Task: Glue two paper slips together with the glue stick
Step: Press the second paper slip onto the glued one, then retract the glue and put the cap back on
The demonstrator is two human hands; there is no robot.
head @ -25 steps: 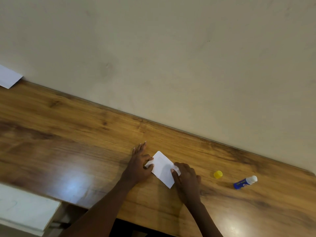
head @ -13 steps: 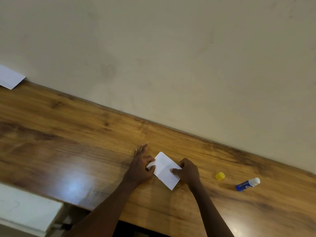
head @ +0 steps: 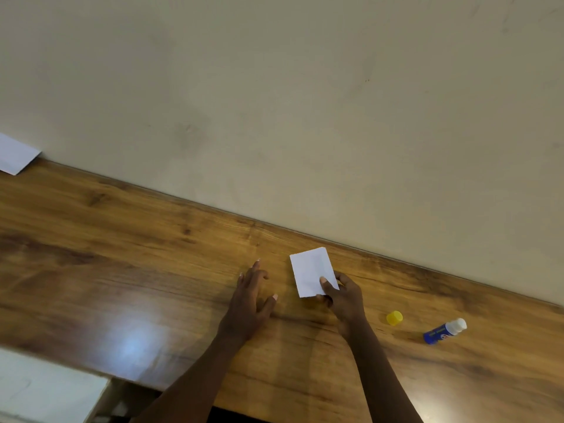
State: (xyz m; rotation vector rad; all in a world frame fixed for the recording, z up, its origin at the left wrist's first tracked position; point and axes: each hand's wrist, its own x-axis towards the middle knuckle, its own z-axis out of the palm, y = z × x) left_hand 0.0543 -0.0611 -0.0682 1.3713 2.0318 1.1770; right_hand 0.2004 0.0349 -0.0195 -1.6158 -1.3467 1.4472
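Observation:
A white paper slip [head: 310, 270] is raised off the wooden table [head: 122, 270], pinched at its lower right corner by my right hand [head: 343, 297], thumb on the front. I cannot tell whether it is one slip or two stuck together. My left hand [head: 251, 296] rests flat on the table to the left of the paper, fingers spread, holding nothing. To the right lie the blue glue stick [head: 444, 331], uncapped with its white tip showing, and its yellow cap [head: 394, 317].
A plain beige wall [head: 305, 102] runs along the table's far edge. Another white sheet [head: 15, 154] lies at the far left corner. A white surface [head: 45, 389] sits below the table's near edge at lower left.
My right hand has lifted the paper off the table and turned it upright. My left hand has let go of the paper and stays flat on the wood.

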